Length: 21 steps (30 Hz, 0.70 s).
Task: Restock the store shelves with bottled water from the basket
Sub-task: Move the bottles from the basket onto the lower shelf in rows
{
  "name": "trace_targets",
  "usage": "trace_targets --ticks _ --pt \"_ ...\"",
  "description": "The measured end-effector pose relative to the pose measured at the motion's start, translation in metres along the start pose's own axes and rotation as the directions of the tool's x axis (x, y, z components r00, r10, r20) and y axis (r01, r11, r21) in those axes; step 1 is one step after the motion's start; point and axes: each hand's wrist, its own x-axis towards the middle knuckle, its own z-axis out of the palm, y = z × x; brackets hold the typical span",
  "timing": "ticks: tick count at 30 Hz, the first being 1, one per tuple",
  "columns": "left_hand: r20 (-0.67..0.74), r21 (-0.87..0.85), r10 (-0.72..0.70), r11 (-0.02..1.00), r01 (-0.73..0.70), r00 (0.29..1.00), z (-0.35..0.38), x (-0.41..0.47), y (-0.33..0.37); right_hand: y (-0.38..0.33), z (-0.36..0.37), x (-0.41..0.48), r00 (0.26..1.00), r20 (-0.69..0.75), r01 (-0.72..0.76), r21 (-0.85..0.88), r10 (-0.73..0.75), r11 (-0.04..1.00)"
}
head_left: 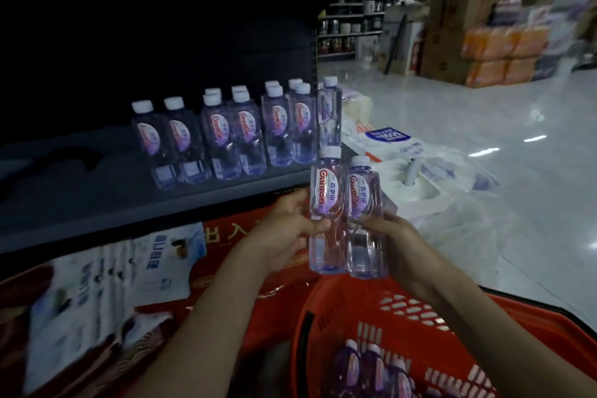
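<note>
Head view: a person stands over a red perforated plastic basket (403, 310), both hands up between it and a dark metal store shelf (97, 191). The left hand (284, 221) has its grip wrapped round the middle of a clear plastic water bottle with white cap and red-and-purple label (324, 203), thumb across the front. The right hand (391, 236) grips a second matching bottle (363, 203) the same way. Both are upright, touching side by side, labels outward; judged: paired so they go on the shelf together, facing like the stock. A row of matching shelved bottles (226, 132) stands near the front edge, two deep in its middle and right, single at its left. Bare shelf left of it looks the likely spot. More purple-labelled bottles (365, 368) lie in the basket, so restocking is partway.
</note>
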Motion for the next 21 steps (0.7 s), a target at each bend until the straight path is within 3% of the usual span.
trace_targets --ticks 4,9,21 --pt "-0.049 -0.009 0.054 0.998 -0.054 0.997 -0.027 0.0 0.017 -0.011 0.031 0.022 0.995 0.028 0.102 -0.057 -0.1 0.993" --pt "-0.236 0.004 0.162 0.986 -0.166 0.958 -0.068 0.01 0.022 -0.021 0.066 0.056 0.984 0.08 0.174 -0.199 -0.161 0.964" --pt "-0.564 0.218 0.427 0.903 -0.371 0.707 -0.184 0.01 0.035 0.006 0.195 0.137 0.943 0.22 0.308 -0.284 -0.251 0.908"
